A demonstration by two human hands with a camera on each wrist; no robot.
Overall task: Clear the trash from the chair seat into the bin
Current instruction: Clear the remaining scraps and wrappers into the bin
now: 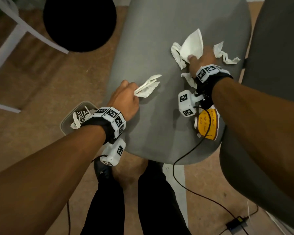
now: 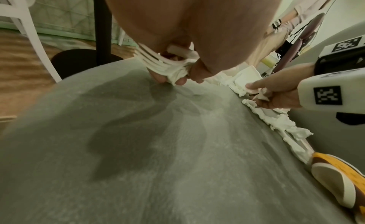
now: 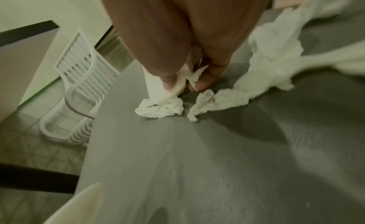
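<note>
The bin [image 1: 66, 122] sits on the floor just beside the left hand [image 1: 126, 97] — fingers curled round a fork [image 1: 147, 84] and tissue; the right hand [image 1: 202, 59] pinches a napkin [image 1: 193, 44] farther off.

Bare seat [image 1: 159, 124] lies open between both hands; tissues [image 1: 226, 54] and crushed cup [image 1: 207, 124] crowd its right edge.

Grey seat [image 1: 159, 39] — white tissues [image 1: 176, 55]; yellow-brown cup [image 1: 208, 124].
</note>
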